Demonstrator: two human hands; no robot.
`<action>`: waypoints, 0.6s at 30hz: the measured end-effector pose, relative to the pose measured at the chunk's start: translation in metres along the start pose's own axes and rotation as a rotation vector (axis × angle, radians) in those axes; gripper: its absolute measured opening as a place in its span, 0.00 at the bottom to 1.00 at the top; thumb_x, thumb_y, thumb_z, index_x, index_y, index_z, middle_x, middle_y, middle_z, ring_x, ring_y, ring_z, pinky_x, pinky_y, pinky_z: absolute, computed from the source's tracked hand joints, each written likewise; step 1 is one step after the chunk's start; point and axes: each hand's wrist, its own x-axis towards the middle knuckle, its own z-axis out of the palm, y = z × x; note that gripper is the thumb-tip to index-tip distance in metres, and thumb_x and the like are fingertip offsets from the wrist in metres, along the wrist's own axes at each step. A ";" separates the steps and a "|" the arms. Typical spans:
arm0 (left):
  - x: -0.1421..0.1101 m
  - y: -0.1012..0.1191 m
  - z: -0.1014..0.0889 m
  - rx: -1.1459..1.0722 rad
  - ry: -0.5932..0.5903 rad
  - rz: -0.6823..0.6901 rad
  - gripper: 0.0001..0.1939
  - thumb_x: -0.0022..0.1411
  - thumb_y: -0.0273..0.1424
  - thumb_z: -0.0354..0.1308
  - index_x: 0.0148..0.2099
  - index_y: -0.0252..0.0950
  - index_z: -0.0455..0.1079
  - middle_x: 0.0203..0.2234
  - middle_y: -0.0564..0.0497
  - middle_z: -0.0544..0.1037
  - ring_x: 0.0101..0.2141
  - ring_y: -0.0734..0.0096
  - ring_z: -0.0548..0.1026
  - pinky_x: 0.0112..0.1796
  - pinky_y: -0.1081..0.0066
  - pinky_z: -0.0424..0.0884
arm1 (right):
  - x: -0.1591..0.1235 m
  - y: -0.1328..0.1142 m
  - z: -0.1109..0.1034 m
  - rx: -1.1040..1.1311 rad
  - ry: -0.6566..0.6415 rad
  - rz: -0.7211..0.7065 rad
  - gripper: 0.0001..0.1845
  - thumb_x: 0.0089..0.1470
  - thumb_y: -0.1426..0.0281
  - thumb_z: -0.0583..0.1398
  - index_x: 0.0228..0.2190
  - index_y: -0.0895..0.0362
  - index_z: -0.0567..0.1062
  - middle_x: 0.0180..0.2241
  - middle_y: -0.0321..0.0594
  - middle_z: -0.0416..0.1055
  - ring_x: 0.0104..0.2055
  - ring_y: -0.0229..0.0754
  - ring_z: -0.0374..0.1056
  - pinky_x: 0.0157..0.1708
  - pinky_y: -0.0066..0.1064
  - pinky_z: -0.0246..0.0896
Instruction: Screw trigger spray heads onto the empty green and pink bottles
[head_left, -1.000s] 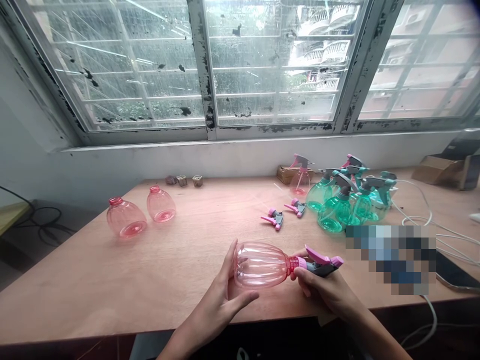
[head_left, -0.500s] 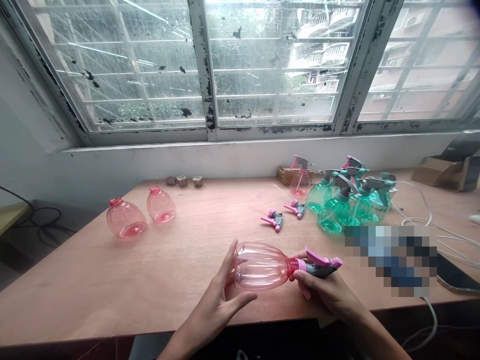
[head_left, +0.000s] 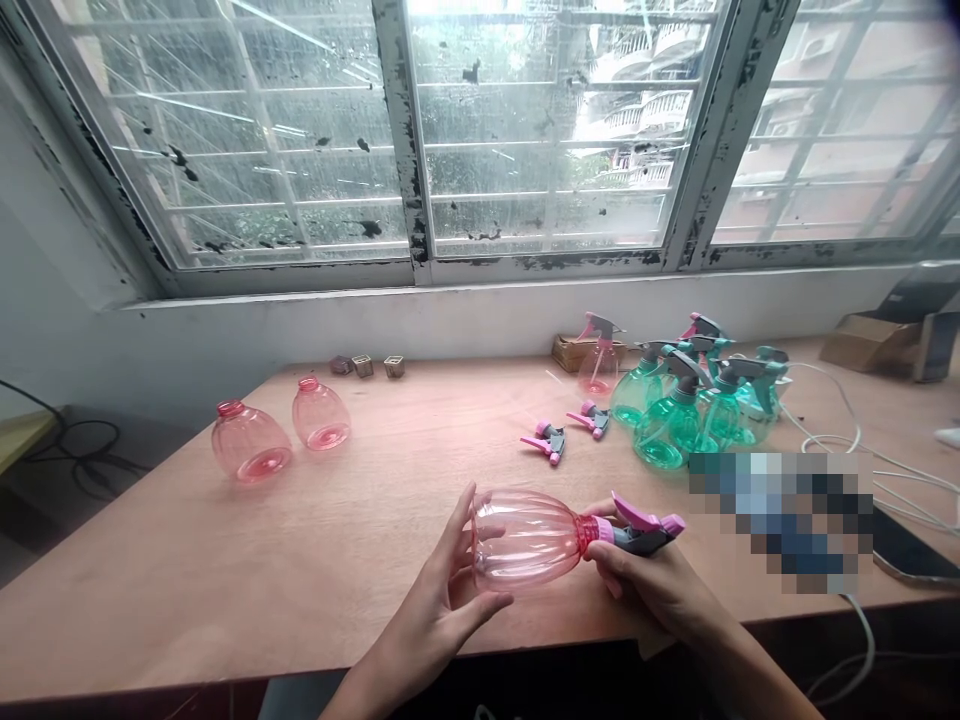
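A pink see-through spray bottle (head_left: pixel 529 540) lies sideways in the air above the table's front edge, its base to the left. My left hand (head_left: pixel 450 590) cups the base, its fingers behind the plastic and thumb in front. At the neck, my right hand (head_left: pixel 637 570) pinches the collar of the pink and grey trigger sprayer (head_left: pixel 646 528), which sits on the bottle's mouth. Beyond them lie two loose trigger sprayers (head_left: pixel 547 442) of the same colours. Two open pink bottles (head_left: pixel 251 440) without sprayers stand at the left.
Several green spray bottles (head_left: pixel 667 425) stand at the back right, beside a pink one (head_left: pixel 598 365) with its sprayer on. White cables (head_left: pixel 855 430), a phone (head_left: pixel 915 545) and a blurred patch lie at the right. Small cubes (head_left: pixel 363 366) and a cardboard box (head_left: pixel 874 340) are near the wall.
My left fingers have shifted round behind the bottle and show through it more. The bottle's base has dipped slightly. My right hand keeps its grip at the neck.
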 end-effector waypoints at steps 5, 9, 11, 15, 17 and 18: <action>0.001 -0.001 -0.003 0.058 0.006 0.007 0.54 0.62 0.39 0.68 0.75 0.50 0.32 0.72 0.45 0.49 0.67 0.48 0.58 0.66 0.51 0.56 | -0.001 -0.004 0.001 -0.045 -0.019 -0.007 0.22 0.53 0.56 0.69 0.41 0.59 0.75 0.18 0.31 0.67 0.21 0.36 0.58 0.24 0.30 0.48; 0.002 0.000 -0.003 0.061 0.024 -0.025 0.51 0.62 0.41 0.69 0.75 0.47 0.38 0.72 0.44 0.52 0.68 0.46 0.55 0.67 0.49 0.53 | 0.000 -0.002 0.001 -0.045 -0.010 -0.006 0.22 0.53 0.56 0.70 0.41 0.59 0.75 0.17 0.30 0.66 0.20 0.36 0.58 0.24 0.29 0.47; 0.002 -0.001 -0.002 0.092 0.029 -0.011 0.50 0.62 0.39 0.69 0.75 0.48 0.40 0.72 0.45 0.52 0.68 0.47 0.55 0.68 0.49 0.52 | 0.001 0.000 0.000 -0.026 0.002 -0.002 0.24 0.52 0.55 0.70 0.41 0.59 0.74 0.17 0.30 0.67 0.19 0.36 0.58 0.23 0.29 0.48; 0.001 -0.003 0.000 0.135 0.038 0.033 0.46 0.67 0.35 0.62 0.74 0.53 0.35 0.71 0.47 0.52 0.64 0.50 0.62 0.66 0.49 0.54 | 0.001 0.003 0.000 0.001 0.016 0.007 0.25 0.51 0.54 0.70 0.42 0.58 0.73 0.19 0.31 0.69 0.19 0.36 0.59 0.22 0.29 0.49; 0.000 -0.003 0.000 0.153 0.024 0.025 0.47 0.68 0.34 0.61 0.75 0.51 0.32 0.67 0.44 0.61 0.62 0.52 0.66 0.66 0.49 0.55 | 0.001 0.003 0.000 -0.008 0.007 0.005 0.24 0.52 0.54 0.70 0.41 0.58 0.73 0.19 0.32 0.69 0.19 0.35 0.59 0.22 0.29 0.49; 0.000 -0.002 0.000 0.166 0.017 0.014 0.49 0.67 0.34 0.63 0.75 0.50 0.30 0.64 0.43 0.66 0.62 0.52 0.66 0.66 0.50 0.54 | 0.001 0.003 0.000 -0.014 0.001 0.000 0.24 0.52 0.54 0.70 0.41 0.58 0.74 0.20 0.32 0.69 0.19 0.35 0.59 0.22 0.29 0.49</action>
